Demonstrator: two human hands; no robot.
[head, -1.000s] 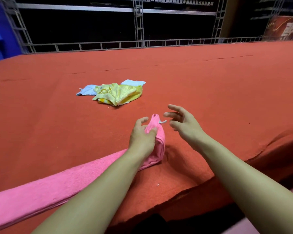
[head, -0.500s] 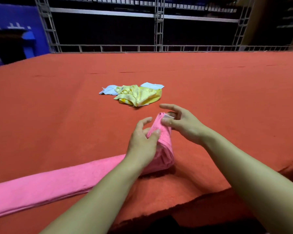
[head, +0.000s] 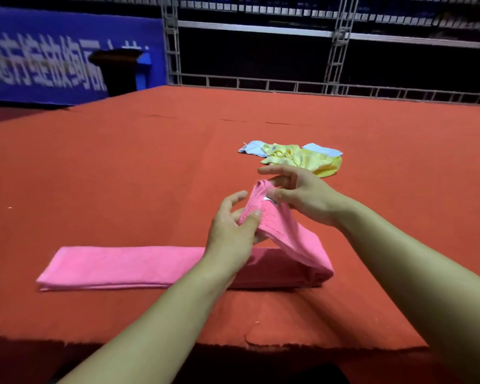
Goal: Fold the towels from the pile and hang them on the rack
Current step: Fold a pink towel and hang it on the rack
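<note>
Hands have both closed in on the raised end of the pink towel (head: 155, 266) since a second ago, when the right hand (head: 302, 196) was hovering open beside it; now its thumb and fingers pinch the top corner by the little white tag (head: 269, 200), while the left hand (head: 230, 231) grips the same flap a bit lower, thumb on the near face and fingers behind. That end is lifted higher off the red table (head: 122, 167) than before and folded back over the long strip, which lies flat running out to the left, whole length in view now. Far side, just past the right hand, sits the pile: a crumpled yellow towel (head: 308, 159) on top of a light blue one (head: 254, 148), well apart from the pink one. Behind the table there's a grey metal truss (head: 341, 45) and a blue banner (head: 53, 59) at far left, lettering too blurred to read
</note>
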